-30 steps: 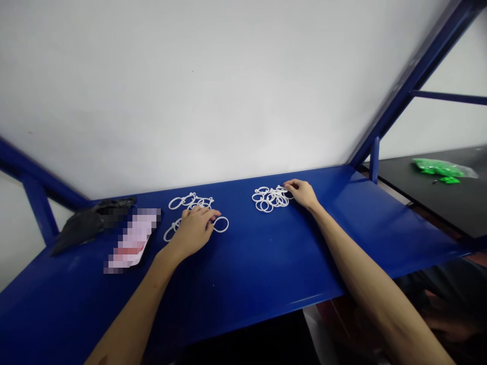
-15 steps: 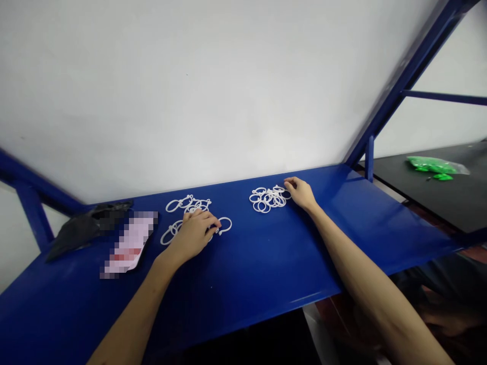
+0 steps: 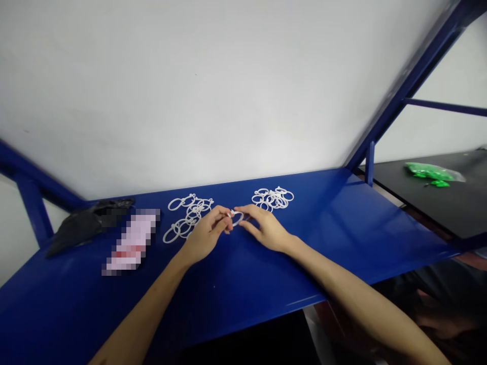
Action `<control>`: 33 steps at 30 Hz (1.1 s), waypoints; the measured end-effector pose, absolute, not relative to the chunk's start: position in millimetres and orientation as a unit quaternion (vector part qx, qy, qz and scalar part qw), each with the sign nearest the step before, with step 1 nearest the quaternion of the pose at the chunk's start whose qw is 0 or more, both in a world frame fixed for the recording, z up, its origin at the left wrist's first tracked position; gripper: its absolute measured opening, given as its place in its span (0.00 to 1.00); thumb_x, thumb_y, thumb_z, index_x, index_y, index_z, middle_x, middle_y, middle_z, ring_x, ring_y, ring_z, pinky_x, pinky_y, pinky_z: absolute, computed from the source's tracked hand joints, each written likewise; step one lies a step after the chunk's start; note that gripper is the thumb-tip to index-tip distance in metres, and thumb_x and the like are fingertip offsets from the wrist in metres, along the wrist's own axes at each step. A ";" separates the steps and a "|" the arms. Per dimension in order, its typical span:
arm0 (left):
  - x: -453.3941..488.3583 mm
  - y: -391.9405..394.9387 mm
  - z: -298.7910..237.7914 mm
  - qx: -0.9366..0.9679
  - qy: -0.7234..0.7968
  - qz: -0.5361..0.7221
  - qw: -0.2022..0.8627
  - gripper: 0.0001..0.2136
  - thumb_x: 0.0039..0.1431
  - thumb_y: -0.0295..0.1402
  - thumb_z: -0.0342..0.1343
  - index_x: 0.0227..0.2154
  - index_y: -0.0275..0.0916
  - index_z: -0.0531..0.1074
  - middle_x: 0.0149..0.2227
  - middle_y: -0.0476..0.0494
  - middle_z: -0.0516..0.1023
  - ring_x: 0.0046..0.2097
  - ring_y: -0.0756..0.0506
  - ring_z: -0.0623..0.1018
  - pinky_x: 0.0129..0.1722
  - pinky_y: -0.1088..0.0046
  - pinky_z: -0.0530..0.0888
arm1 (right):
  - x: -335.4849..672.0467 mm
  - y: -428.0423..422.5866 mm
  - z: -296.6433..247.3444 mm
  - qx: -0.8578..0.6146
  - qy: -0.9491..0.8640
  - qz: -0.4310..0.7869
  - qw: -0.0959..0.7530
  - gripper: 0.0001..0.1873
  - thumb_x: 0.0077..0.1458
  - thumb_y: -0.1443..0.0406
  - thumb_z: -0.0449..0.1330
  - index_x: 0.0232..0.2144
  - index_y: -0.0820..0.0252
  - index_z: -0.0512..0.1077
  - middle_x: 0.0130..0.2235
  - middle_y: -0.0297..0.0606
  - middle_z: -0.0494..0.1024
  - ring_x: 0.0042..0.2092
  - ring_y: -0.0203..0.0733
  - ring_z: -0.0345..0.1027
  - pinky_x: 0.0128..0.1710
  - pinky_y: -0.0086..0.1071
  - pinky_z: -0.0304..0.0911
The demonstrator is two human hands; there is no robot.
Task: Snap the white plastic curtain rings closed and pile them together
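Note:
Between my two hands, just above the table, is a white plastic curtain ring (image 3: 242,218). My left hand (image 3: 207,230) pinches its left side, where the small eyelet end is. Thumb and fingers of my right hand (image 3: 266,227) close on the ring's right side. Left of my left hand lies a loose spread of similar white rings (image 3: 172,235), partly covered by that hand. Behind my right hand sits a tighter pile of white rings (image 3: 281,202).
The rings lie on a blue table (image 3: 243,289) against a white wall (image 3: 228,101). At left are a black plastic bag (image 3: 79,228) and a blurred-out pink and white item (image 3: 133,233). A bag of green things (image 3: 431,171) rests on a black table (image 3: 429,203) at right.
My right hand has come left from the right pile to meet my left hand. The left hand has moved right and lifted a ring, which both hands now hold.

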State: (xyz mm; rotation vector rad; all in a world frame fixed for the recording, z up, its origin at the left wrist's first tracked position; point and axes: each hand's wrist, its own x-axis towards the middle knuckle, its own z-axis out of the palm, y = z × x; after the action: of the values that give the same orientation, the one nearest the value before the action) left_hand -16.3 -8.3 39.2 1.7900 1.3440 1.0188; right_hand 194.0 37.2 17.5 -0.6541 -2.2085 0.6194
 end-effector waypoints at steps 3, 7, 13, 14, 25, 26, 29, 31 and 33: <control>-10.2 -8.2 33.9 0.652 0.501 0.428 0.375 0.11 0.65 0.41 0.49 0.40 0.41 0.69 0.29 0.49 0.77 0.30 0.48 0.76 0.35 0.70 0.75 | 187.2 28.4 15.0 -0.279 -0.822 0.275 0.414 0.15 0.67 0.63 0.54 0.55 0.55 0.68 0.41 0.38 0.80 0.40 0.39 0.76 0.44 0.37 0.73; -5.2 -7.6 25.3 0.633 0.535 0.458 0.322 0.12 0.63 0.40 0.51 0.41 0.41 0.74 0.32 0.47 0.82 0.29 0.48 0.77 0.34 0.69 0.75 | 187.0 22.1 11.1 -0.281 -0.808 0.284 0.433 0.08 0.67 0.63 0.55 0.47 0.55 0.71 0.40 0.37 0.81 0.40 0.39 0.77 0.42 0.33 0.72; -3.8 -13.4 18.7 0.699 0.545 0.416 0.202 0.09 0.64 0.33 0.52 0.37 0.43 0.77 0.34 0.50 0.83 0.34 0.47 0.80 0.39 0.70 0.76 | 195.2 16.3 9.1 -0.243 -0.863 0.218 0.386 0.11 0.70 0.63 0.50 0.42 0.56 0.73 0.36 0.39 0.79 0.36 0.39 0.73 0.38 0.32 0.69; -3.3 -14.1 18.0 0.710 0.540 0.412 0.185 0.09 0.64 0.33 0.52 0.36 0.43 0.77 0.35 0.49 0.84 0.36 0.46 0.81 0.41 0.70 0.76 | 196.8 16.5 8.1 -0.238 -0.872 0.204 0.377 0.12 0.70 0.63 0.50 0.42 0.57 0.73 0.35 0.39 0.78 0.35 0.39 0.72 0.38 0.33 0.69; -32.5 8.5 8.0 0.772 0.571 0.280 -0.014 0.16 0.69 0.36 0.47 0.54 0.43 0.72 0.52 0.40 0.78 0.55 0.39 0.73 0.60 0.54 0.65 | 218.1 57.7 28.0 -0.329 -0.799 0.110 0.492 0.08 0.64 0.62 0.57 0.37 0.51 0.77 0.38 0.40 0.79 0.40 0.46 0.72 0.41 0.40 0.70; -40.3 11.7 6.1 0.759 0.591 0.270 -0.038 0.17 0.69 0.36 0.47 0.55 0.42 0.72 0.53 0.39 0.77 0.56 0.38 0.72 0.60 0.52 0.64 | 225.7 65.2 29.3 -0.357 -0.782 0.102 0.500 0.08 0.63 0.61 0.57 0.37 0.52 0.77 0.38 0.40 0.78 0.39 0.45 0.72 0.40 0.40 0.70; -59.0 18.5 1.7 0.732 0.639 0.225 -0.080 0.17 0.67 0.35 0.47 0.54 0.40 0.73 0.55 0.37 0.76 0.56 0.34 0.70 0.57 0.51 0.65 | 250.4 90.3 24.9 -0.438 -0.747 0.089 0.492 0.08 0.60 0.61 0.58 0.36 0.55 0.77 0.39 0.41 0.78 0.35 0.43 0.71 0.38 0.38 0.70; -64.9 20.5 0.8 0.725 0.654 0.194 -0.094 0.16 0.66 0.35 0.47 0.51 0.40 0.75 0.54 0.37 0.77 0.55 0.33 0.71 0.55 0.52 0.66 | 264.0 107.1 16.4 -0.467 -0.741 0.080 0.476 0.08 0.59 0.62 0.58 0.36 0.57 0.77 0.39 0.41 0.78 0.35 0.42 0.71 0.40 0.37 0.69; -66.3 20.9 1.2 0.725 0.659 0.176 -0.095 0.15 0.66 0.35 0.47 0.48 0.40 0.76 0.52 0.37 0.78 0.53 0.33 0.71 0.53 0.52 0.67 | 272.4 121.2 5.9 -0.472 -0.749 0.076 0.460 0.08 0.59 0.64 0.58 0.36 0.58 0.76 0.40 0.41 0.79 0.37 0.41 0.72 0.43 0.36 0.68</control>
State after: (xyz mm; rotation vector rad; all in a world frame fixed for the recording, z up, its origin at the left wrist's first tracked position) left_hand -66.3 20.9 1.2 2.4278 2.2058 0.5892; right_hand 272.4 121.2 5.9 -1.1618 -1.8429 0.1873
